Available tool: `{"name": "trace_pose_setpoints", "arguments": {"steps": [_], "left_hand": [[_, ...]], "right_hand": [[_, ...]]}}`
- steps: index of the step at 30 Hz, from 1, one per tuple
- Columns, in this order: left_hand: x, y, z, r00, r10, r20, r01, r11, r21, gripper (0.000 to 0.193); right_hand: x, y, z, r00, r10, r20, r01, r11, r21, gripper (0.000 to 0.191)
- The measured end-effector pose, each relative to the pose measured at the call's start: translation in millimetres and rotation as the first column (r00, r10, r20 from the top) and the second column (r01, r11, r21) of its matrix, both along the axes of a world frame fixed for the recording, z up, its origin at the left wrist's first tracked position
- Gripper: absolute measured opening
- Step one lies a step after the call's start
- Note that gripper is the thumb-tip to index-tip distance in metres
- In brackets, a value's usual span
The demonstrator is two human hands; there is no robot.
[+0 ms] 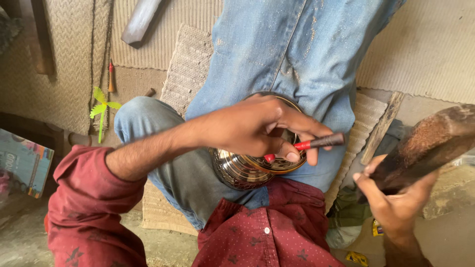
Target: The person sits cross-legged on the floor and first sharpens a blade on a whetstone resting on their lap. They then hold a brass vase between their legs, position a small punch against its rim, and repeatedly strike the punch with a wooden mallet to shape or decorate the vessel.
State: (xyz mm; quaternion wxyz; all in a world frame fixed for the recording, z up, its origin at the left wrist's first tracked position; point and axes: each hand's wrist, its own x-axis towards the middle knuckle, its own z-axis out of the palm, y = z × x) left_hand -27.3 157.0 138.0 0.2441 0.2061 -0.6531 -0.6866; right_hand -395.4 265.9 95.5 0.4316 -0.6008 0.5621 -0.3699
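In the person's lap, wedged between the blue denim thighs and the hem of a dark red dotted shirt, sits a round engraved metal bowl [247, 170], tilted toward the camera so its rim and banded side show. The left hand [247, 126] lies over the bowl, its fingers [292, 155] pinched closed around a slim punch-like tool with a red shaft and dark tip end [316, 143], the red end pressed down near the bowl's rim. The right hand [396, 198] is raised to the side, its fingers wrapped around the handle of a worn wooden mallet [430, 141], held clear of the tool. Judging by the fine concentric lines and scrollwork already cut across the visible side and rim, much of the engraving looks done; the part under the left hand is hidden, so how much remains cannot be told. The bowl gleams dark and brassy, the mallet is rough and fibrous, and woven beige matting [188, 69] covers the floor beneath.
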Motion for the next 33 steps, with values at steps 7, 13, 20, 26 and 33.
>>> {"name": "trace_pose_setpoints", "arguments": {"steps": [7, 13, 20, 26, 33], "left_hand": [[-2.8, 26.1, 13.2, 0.933, 0.272, 0.235, -0.286, 0.958, 0.028, 0.058], [-4.8, 36.1, 19.5, 0.839, 0.486, 0.244, -0.449, 0.872, -0.194, 0.06], [-6.1, 30.7, 19.6, 0.801, 0.419, 0.429, -0.388, 0.907, -0.162, 0.062], [-7.3, 36.3, 22.3, 0.805, 0.508, 0.306, -0.47, 0.861, -0.192, 0.057], [-5.2, 51.4, 27.5, 0.744, 0.611, 0.269, -0.584, 0.791, -0.182, 0.056]], "right_hand": [[3.1, -50.6, 20.5, 0.879, 0.319, -0.353, -0.348, 0.937, -0.02, 0.09], [25.0, -101.0, 44.5, 0.859, 0.425, -0.286, -0.397, 0.905, 0.152, 0.092], [12.1, -121.8, 34.7, 0.817, 0.495, -0.296, -0.43, 0.864, 0.26, 0.091], [9.6, -136.2, 28.5, 0.851, 0.508, -0.134, -0.461, 0.844, 0.276, 0.098], [39.4, -156.5, 58.0, 0.773, 0.575, -0.269, -0.513, 0.815, 0.27, 0.098]]}}
